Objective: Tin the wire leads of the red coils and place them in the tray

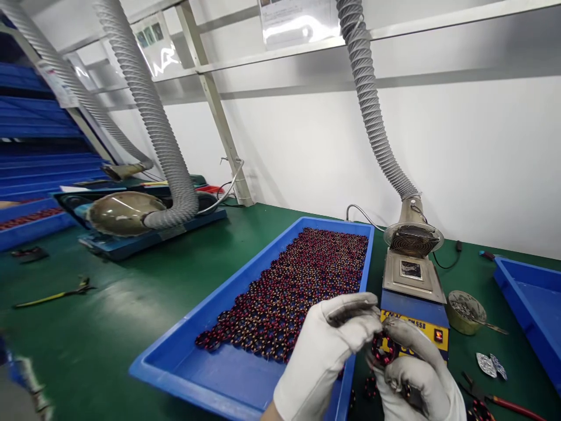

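Observation:
My right hand (416, 374), in a white glove with grey-stained fingers, grips a small toroidal coil (383, 349) wound with dark red wire. My left hand (331, 345), also gloved, has its fingertips pinched together at the coil's upper left edge. Whether they hold the ring itself or a wire end is too small to tell. Just left of the hands, a long blue tray (210, 383) carries many similar coils (302, 280) in packed rows. A few more coils (370, 386) lie below my hands on the green bench.
Behind my hands stands a solder pot (414, 278) under a fume hose (372, 105). To the right are a bowl (467, 313) with a stick, crumpled foil (486, 365), red-handled pliers (504, 403) and another blue tray (532, 310). Yellow-handled pliers (55, 295) lie left.

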The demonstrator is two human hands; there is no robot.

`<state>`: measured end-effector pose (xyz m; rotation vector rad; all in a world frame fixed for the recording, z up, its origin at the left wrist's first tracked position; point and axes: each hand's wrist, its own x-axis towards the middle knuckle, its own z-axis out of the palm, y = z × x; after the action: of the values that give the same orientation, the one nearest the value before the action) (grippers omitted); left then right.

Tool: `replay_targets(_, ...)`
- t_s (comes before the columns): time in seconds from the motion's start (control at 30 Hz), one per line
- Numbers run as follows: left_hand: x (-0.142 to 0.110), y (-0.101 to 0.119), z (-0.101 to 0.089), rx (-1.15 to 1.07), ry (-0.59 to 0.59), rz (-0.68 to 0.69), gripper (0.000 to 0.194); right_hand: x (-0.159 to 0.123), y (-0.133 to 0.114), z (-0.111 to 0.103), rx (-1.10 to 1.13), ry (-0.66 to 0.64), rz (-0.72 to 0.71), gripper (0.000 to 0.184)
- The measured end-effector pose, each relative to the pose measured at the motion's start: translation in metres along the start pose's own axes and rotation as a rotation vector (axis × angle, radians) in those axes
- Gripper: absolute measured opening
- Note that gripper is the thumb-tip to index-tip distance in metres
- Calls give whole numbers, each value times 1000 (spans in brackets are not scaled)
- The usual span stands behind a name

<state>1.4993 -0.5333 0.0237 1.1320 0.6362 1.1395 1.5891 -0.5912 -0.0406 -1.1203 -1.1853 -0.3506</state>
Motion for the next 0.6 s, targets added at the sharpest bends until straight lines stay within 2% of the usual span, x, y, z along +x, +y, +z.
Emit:
replay_targets(0.1,1,1,-3,-123,144,134,18,0,1,-2,36,-20,26,20)
replay_targets(0.13,1,2,-3,-121,140,132,21,0,1,-3,47,-18,36,19)
replay_targets(0.23,1,5,0,-13,-16,-16,29,0,1,-2,69,-20,59,16)
replay_targets(0.3,2,4,3,25,-54,-63,24,-1,0,-1,80,-19,66,17)
replay_targets(0.4,4,4,1,-48,61,52,16,-2,-3,3,123,-9,121,18)
replay_targets(0.5,-2,6,-15,-121,247,162,22,2,0,2,242,10,285,19)
replay_targets(0.6,-25,4,-43,112,383,153,24,15,13,-7,391,-94,450,19)
